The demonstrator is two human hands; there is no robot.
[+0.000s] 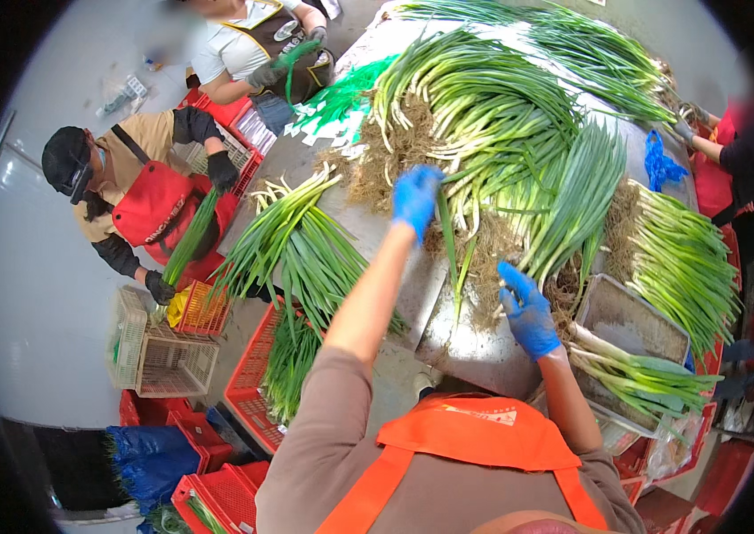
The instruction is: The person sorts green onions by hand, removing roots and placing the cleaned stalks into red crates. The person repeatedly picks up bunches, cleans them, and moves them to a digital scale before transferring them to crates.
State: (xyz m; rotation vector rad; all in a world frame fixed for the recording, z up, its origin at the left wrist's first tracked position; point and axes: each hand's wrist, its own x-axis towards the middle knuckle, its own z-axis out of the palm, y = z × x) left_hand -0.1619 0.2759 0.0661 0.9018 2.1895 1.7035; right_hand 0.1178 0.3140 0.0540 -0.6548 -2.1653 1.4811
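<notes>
My left hand [416, 200], in a blue glove and blurred, reaches over the metal table [387, 263] beside the roots of a large heap of green onions [497, 100]. Whether it grips a stalk cannot be told. My right hand [529, 314], also blue-gloved, has its thumb and fingers apart beside tangled brown roots [487, 267], with nothing visible between them. Just beyond it a bunch of green onions [580, 187] lies with its leaves pointing away. A loose green leaf [448, 237] hangs down between my hands. Left of my left arm, another bunch [303, 233] droops over the table edge.
A grey plastic tray [637, 314] sits at right, with green onions [644, 377] across it. Green ties with white tags [343, 107] lie at the far left. Co-workers stand around the table. Red crates [243, 387] are on the floor at left.
</notes>
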